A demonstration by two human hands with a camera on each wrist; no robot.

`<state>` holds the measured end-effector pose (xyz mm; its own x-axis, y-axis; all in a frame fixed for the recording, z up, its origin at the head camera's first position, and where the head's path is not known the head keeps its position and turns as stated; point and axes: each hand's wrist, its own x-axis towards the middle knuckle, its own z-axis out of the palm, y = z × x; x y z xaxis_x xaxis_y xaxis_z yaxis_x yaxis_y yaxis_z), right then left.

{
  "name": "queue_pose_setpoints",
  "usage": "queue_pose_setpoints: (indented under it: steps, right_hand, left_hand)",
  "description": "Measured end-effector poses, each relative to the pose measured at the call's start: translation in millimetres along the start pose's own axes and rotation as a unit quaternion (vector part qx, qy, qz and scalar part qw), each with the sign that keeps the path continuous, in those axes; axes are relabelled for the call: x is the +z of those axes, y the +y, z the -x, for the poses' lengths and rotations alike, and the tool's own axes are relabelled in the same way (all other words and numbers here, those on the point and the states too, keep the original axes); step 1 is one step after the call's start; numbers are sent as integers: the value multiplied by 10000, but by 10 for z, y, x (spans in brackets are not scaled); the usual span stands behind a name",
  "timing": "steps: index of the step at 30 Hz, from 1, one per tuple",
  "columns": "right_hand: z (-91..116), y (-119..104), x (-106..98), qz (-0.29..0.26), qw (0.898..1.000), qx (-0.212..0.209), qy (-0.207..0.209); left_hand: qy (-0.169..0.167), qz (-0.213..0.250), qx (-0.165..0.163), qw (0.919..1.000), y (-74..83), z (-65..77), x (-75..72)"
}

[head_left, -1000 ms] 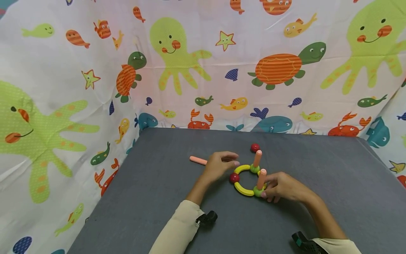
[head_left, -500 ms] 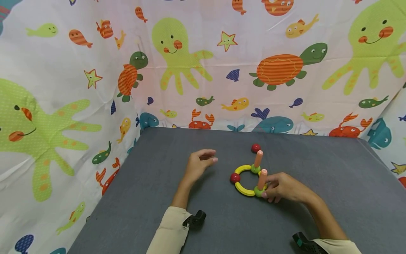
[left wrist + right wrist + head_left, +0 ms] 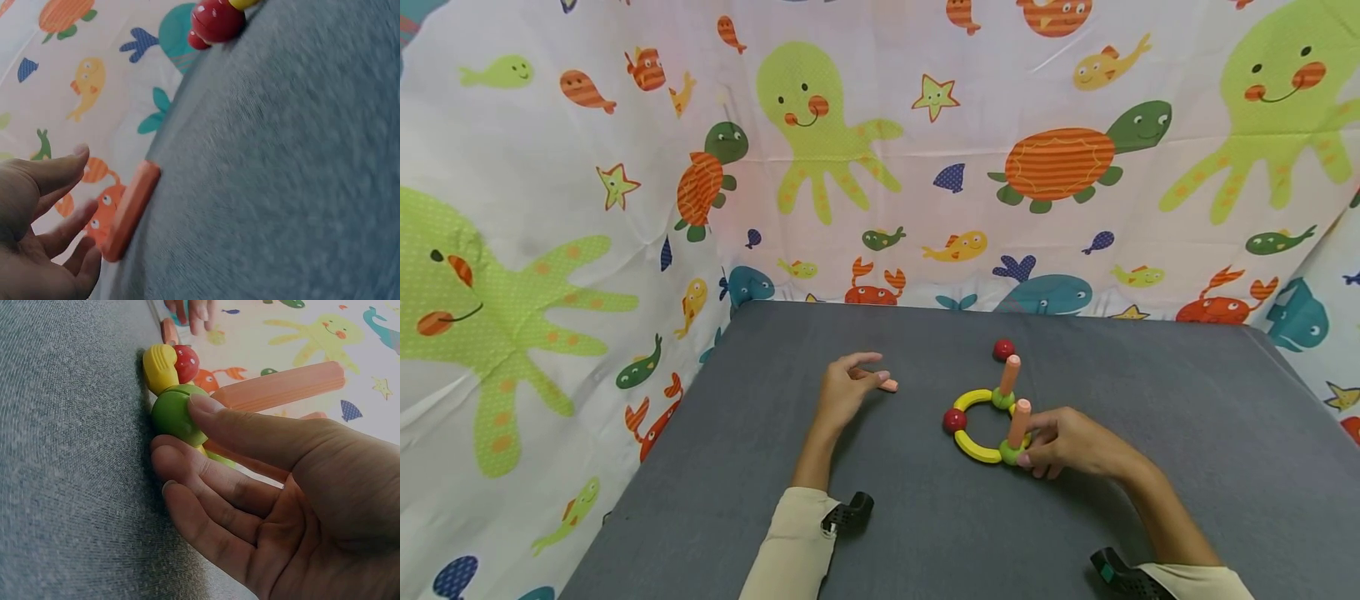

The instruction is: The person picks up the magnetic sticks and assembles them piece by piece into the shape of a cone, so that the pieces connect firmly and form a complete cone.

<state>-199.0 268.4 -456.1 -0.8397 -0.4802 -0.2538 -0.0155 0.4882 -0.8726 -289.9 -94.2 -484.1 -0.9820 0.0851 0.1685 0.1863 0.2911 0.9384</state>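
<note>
My right hand (image 3: 1071, 442) pinches a green ball (image 3: 178, 415) on a ring of yellow curved pieces (image 3: 977, 447), thumb on one side and fingers on the other. From that ball rises an orange stick (image 3: 1019, 423). A second upright orange stick (image 3: 1011, 375) stands in the ring's far green ball (image 3: 1002, 399). On the ring's left side sits a red ball (image 3: 955, 420). Beside a loose orange stick (image 3: 132, 209) lying on the table, my left hand (image 3: 842, 392) hovers with its fingers parted; the left wrist view shows no grip on it.
Behind the ring is a loose-looking red ball (image 3: 1003, 349). The grey table (image 3: 955, 533) ends at a curtain (image 3: 880, 192) printed with sea animals, at the back and left. Each wrist carries a black camera (image 3: 848, 512).
My left hand has moved left, away from the ring, to the loose orange stick. The right hand keeps its hold on the green ball, and the ring has not moved.
</note>
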Motion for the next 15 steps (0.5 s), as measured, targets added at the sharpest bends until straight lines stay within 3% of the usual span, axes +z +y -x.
queue_pose_setpoints:
  steps: [10, 15]
  right_hand:
    - [-3, 13, -2, -28, 10000, -16, 18]
    - [2, 16, -2, 24, 10000, -16, 17]
  left_hand:
    - [-408, -496, -166, 9978, -63, 20, -74]
    - [-451, -843, -167, 9953, -46, 43, -87]
